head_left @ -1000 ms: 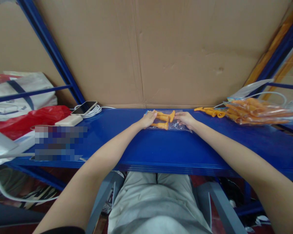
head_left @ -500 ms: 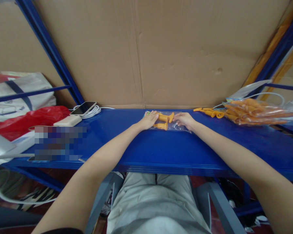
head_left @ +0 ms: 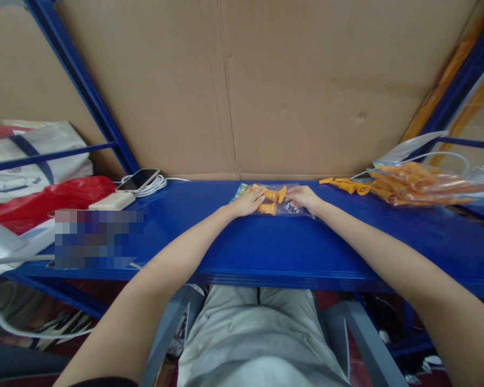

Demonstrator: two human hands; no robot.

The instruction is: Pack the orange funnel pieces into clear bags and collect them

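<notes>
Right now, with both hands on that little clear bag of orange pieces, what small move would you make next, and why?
Probably press the clear bag flat and smooth it. Both the left hand and the right hand rest on it on the blue shelf, and the orange pieces lie bunched between them, so settling them seems the likely step.

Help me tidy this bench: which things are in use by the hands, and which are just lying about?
In use: left hand and right hand press on the clear bag of orange pieces.

Lying about: phone, white cable, red bag, loose orange pieces, filled bags.
</notes>
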